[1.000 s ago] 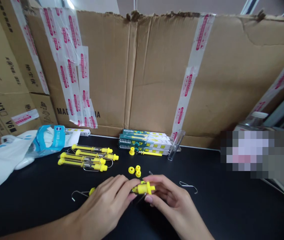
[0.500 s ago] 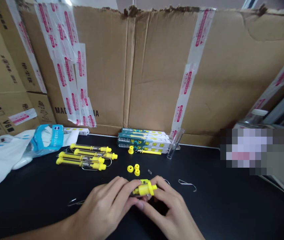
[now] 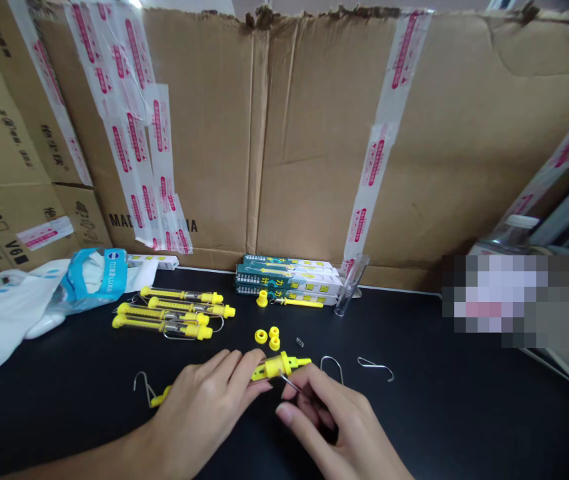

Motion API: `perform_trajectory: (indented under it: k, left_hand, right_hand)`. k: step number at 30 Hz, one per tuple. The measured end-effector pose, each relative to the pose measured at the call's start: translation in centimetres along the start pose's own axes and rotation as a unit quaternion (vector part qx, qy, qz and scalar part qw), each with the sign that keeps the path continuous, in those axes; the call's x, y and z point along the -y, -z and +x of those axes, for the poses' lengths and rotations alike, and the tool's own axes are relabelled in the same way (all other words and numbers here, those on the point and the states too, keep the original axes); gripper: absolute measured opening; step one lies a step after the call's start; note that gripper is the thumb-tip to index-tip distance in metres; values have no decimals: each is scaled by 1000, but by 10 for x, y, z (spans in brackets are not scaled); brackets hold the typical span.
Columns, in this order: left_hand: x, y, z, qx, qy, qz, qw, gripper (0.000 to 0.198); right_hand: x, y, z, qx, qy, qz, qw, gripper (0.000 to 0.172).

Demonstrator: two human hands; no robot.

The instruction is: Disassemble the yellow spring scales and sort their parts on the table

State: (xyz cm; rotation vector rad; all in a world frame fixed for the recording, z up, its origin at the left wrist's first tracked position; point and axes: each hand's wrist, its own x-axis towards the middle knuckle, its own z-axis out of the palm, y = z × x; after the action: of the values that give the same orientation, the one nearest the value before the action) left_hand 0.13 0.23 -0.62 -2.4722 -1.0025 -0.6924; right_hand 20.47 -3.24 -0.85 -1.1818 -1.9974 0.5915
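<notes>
The yellow spring scale point(image 3: 279, 367) was held at 6 o'clock on the surface point(image 3: 414, 413) by the left hand point(image 3: 199, 413), its thin wire point(image 3: 291, 383) was pinched by the right hand point(image 3: 334, 420) just beside it, and a forced pull could have bent that wire or knocked the small spring point(image 3: 299, 343) away.

pixelated patch point(image 3: 511, 300), tiny metal part point(image 3: 299, 342) unclear

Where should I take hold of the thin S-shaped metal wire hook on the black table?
Pinch the middle of the thin S-shaped metal wire hook from above with the right hand, the nearer hand. It lies flat on the black table, and its middle runs straighter than its curved ends.
</notes>
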Motion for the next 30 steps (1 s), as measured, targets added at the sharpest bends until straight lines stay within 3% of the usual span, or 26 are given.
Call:
perform_trajectory:
  k: [2,9,13,18,21,27,30]
  left_hand:
    - [-1,-2,-1,9,0,1,1000,41]
    - [-5,0,-1,-9,-31,44,999,42]
    - [-7,5,0,-26,-61,73,995,37]
    - [-8,9,-2,-45,-97,101,989,38]
    - [-8,10,-3,-47,-110,111,987,38]
    - [-8,8,-3,-24,-100,88,991,39]
    - [-5,6,-1,-30,-73,52,996,39]
  right_hand:
    - [-2,0,-1,-17,25,-51,998,14]
    - [-11,0,3,-71,121,-150,979,32]
    - [-13,11,6,-92,224,-209,947,33]
    - [-16,24,7,-71,314,-292,900,36]
    - [-17,25,8,-70,329,-309,890,40]
    - [-15,25,9,-62,316,-306,896,41]
    - [-10,31,8,-67,334,-333,879,31]
